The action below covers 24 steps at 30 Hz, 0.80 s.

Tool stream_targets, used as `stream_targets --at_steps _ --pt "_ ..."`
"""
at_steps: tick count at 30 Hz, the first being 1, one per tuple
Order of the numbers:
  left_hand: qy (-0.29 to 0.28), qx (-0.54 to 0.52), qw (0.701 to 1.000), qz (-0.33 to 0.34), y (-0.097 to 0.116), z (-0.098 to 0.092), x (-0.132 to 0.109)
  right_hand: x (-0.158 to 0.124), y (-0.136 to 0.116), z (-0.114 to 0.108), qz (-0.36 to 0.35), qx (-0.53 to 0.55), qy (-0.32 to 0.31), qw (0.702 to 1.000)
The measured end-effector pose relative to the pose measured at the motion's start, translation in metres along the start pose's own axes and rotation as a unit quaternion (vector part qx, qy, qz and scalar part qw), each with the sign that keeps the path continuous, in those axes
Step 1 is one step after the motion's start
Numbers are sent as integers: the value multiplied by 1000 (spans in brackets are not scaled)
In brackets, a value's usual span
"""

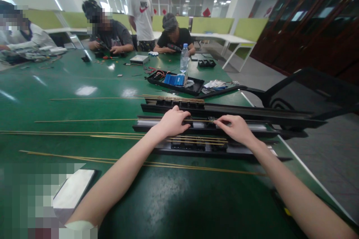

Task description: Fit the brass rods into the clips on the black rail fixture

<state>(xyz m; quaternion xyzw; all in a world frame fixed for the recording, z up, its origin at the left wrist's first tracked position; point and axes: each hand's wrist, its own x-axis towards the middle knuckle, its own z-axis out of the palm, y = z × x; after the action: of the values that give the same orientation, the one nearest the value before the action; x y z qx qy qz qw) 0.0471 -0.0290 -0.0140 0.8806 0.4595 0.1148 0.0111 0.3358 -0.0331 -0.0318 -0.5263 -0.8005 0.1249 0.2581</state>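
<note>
My left hand is over the middle black channel, its thumb and fingers closed around a small black block in it. A thin golden rod runs along this channel, sticking far out to the left. My right hand pinches near the rod's right end, beside another dark block; its fingertips partly hide the spot. Nearer me, a second black channel holds dark blocks with several golden rods across them. Behind, a third channel also carries blocks and rods.
More golden rods lie across the green table before me. Beyond the channels are a black tray with a blue pack, a water bottle and gloves. A black chair stands right; several people are across the table.
</note>
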Motion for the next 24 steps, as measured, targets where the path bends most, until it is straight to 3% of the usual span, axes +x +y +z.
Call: stream_targets --at_steps 24 --pt "-3 -9 1000 1 -4 1 -1 -3 4 10 -13 82 47 995"
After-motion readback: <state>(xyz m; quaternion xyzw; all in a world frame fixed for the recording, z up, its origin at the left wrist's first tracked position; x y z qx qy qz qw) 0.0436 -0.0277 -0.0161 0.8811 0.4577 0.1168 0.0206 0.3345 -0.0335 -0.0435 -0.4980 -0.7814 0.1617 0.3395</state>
